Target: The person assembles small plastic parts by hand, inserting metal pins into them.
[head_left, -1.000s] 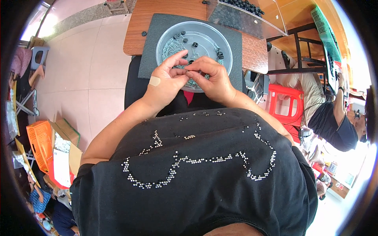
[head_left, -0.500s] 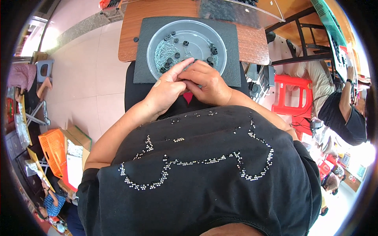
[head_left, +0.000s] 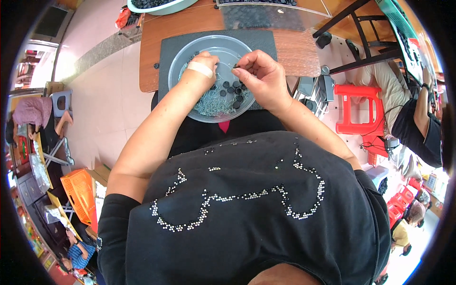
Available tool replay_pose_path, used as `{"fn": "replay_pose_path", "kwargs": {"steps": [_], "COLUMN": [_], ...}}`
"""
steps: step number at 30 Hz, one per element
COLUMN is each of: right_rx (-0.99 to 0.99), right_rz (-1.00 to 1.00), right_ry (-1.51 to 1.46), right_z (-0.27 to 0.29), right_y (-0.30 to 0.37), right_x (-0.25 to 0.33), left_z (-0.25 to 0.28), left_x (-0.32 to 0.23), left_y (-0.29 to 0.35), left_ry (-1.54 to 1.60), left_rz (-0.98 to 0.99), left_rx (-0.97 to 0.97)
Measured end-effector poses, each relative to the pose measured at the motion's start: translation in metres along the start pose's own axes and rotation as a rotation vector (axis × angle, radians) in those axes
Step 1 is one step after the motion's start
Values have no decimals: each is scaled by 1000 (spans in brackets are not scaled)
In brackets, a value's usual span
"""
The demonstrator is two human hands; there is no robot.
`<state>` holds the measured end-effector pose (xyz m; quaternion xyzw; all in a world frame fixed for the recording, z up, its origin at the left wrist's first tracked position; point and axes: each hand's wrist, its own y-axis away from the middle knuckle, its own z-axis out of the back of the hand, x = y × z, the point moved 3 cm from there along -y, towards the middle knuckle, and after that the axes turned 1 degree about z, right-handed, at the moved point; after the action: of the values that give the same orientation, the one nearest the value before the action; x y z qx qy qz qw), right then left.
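Observation:
A round clear plastic basin (head_left: 171,76) holds many small silvery screws (head_left: 216,105) and several small black plastic caps (head_left: 231,89). Over its right rim, my right hand (head_left: 266,78) pinches a small black plastic piece (head_left: 235,67) between thumb and forefinger. My left hand (head_left: 203,65), with a pale plaster across its back, reaches down into the basin's left side. Its fingers are curled in and partly hidden, so what they hold cannot be made out. The two hands are apart.
The basin rests on a dark mat (head_left: 266,42) on a brown wooden table (head_left: 299,52). Behind are a clear box (head_left: 270,16) and a pale green tub (head_left: 166,8) of black parts. A red stool (head_left: 358,109) and a co-worker (head_left: 418,114) are at right; an orange crate (head_left: 76,197) is at left.
My hands were together near the basin's front rim and have separated: the left into the basin, the right to its right side. The screws and caps now lie more toward the near side.

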<state>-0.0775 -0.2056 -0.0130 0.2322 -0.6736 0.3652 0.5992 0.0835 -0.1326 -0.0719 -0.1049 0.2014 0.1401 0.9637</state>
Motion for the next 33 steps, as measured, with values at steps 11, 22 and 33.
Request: {"fn": "replay_pose_path", "kwargs": {"steps": [11, 22, 33], "right_rx": [37, -1, -39], "right_rz": [276, 385, 518], "right_ry": [230, 299, 465], "right_z": [-1, -7, -8], "right_y": [2, 7, 10], "right_x": [30, 44, 47], "left_z": [58, 82, 84], "left_x": [-52, -78, -83], "left_y": [35, 50, 52], "left_ry": [1495, 1619, 1559], "left_rz": [595, 553, 569], "left_rx": [17, -22, -33]}}
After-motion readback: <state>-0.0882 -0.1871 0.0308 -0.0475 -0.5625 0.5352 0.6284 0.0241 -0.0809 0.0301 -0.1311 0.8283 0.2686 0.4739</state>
